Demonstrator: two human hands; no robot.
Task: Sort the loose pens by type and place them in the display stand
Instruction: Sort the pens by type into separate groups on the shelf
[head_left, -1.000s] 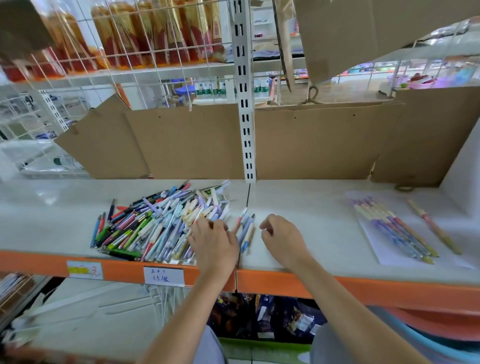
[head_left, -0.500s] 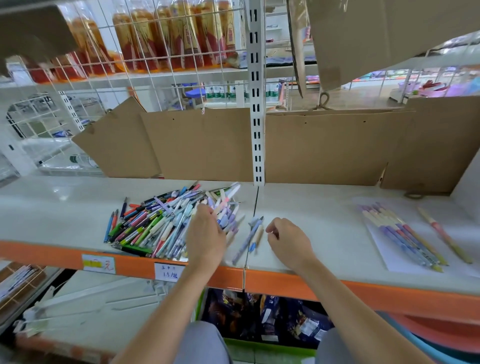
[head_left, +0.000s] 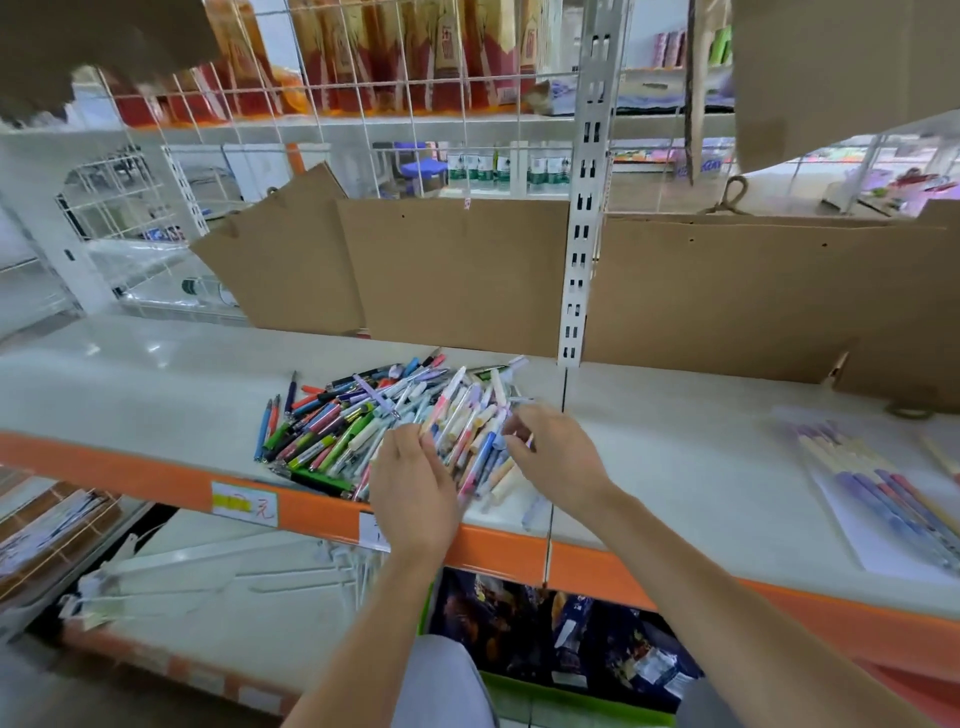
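Observation:
A heap of loose pens (head_left: 337, 426) in many colours lies on the white shelf (head_left: 675, 441), left of the metal upright. My left hand (head_left: 413, 483) rests at the heap's near right side, its thumb and fingers pinched on a white-and-pink pastel pen (head_left: 441, 402). My right hand (head_left: 558, 452) is just to the right, with its fingers curled onto the pastel pens (head_left: 483, 457) between the two hands. Whether it grips one is unclear. A sorted row of purple and cream pens (head_left: 878, 488) lies on a white sheet at the far right.
Brown cardboard sheets (head_left: 457, 270) line the back of the shelf. A slotted metal upright (head_left: 584, 234) stands behind the heap. The shelf has an orange front edge (head_left: 156, 480) with price labels. A wire grid with red packets hangs above. Packaged goods fill the lower shelf.
Both hands have moved left and closer together onto the heap's right side. The few pens that lay apart near the shelf seam are now pushed in against the heap.

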